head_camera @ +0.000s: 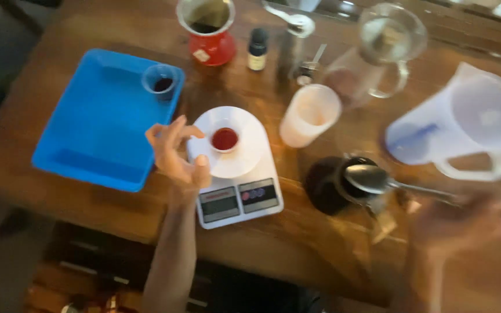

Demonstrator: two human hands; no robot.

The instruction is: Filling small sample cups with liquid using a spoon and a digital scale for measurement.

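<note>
Wooden counter (320,249) planks fill the view, dim and slightly blurred. Nearest, the right hand (465,223) grasps the handle of a metal spoon (372,178), its grip clenched on the handle while the bowl hangs over a dark jar (329,185). The left hand (175,153) hovers released, fingers spread, at the left edge of a white kitchen scale (239,174); whether it touches the scale cannot be told. On the scale's round plate sits a small cup of red liquid (225,139). Left of the scale lies a blue tray (94,124) with 1 small clear cup (160,80) in its far right corner. Beyond the scale stands a translucent white cup (308,115), and to the right a white plastic pitcher (465,124). Farthest back are a red vessel (207,29), a small dark bottle (257,49) and a glass jug (387,46).
</note>
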